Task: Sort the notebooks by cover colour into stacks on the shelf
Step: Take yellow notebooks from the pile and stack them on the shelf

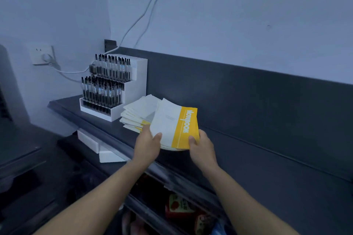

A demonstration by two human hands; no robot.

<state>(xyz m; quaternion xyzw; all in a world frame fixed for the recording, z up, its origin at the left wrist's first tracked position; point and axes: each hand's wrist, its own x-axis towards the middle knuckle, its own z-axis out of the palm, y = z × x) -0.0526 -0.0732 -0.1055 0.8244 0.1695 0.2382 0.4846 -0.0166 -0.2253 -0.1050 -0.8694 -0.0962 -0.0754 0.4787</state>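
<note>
I hold a small bundle of white notebooks with a yellow band [174,126] just above the dark shelf [248,158]. My left hand [148,139] grips the bundle's left edge, thumb on the top cover. My right hand [201,146] grips the yellow end at the lower right corner, thumb on top. Behind and to the left, a fanned stack of white and yellow notebooks [136,113] lies on the shelf, partly hidden by the held bundle.
A white tiered pen display [114,89] full of black pens stands at the shelf's left end. A wall socket with a plugged cable [43,55] sits to its left. White boxes [99,149] lie below the shelf edge. Colourful packs [179,208] fill the lower shelf.
</note>
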